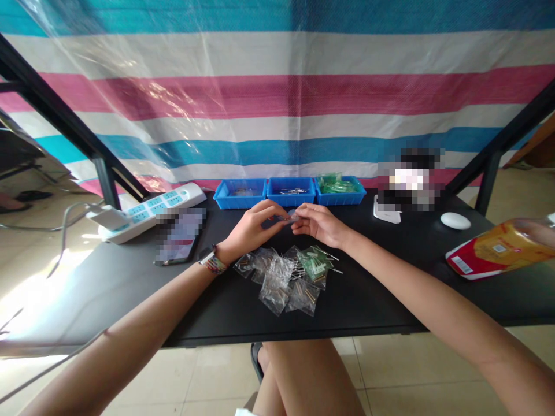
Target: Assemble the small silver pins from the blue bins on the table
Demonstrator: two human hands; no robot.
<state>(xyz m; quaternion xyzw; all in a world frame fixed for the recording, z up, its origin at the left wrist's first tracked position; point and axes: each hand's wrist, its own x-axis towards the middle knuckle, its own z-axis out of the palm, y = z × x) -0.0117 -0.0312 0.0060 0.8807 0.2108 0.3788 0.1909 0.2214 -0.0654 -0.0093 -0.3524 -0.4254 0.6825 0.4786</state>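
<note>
Left hand (254, 226), right hand (318, 224) both pinch small clear bag (291, 217); bag pile (286, 277) at 6 o'clock, blue bins (290, 201) at 12.

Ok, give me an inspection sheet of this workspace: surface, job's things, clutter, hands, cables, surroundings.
Surface: black table, matte.
Job's things: small clear bag at the fingertips; pile of clear bags with metal pins and green parts nearer the person; three blue trays behind.
Clutter: phone, white round puck, red and yellow packet.
Hands: left hand and right hand both pinch the small clear bag.
Cables: power strip; grey cable trails off the left edge.
Surroundings: striped tarp, tiled floor.
</note>
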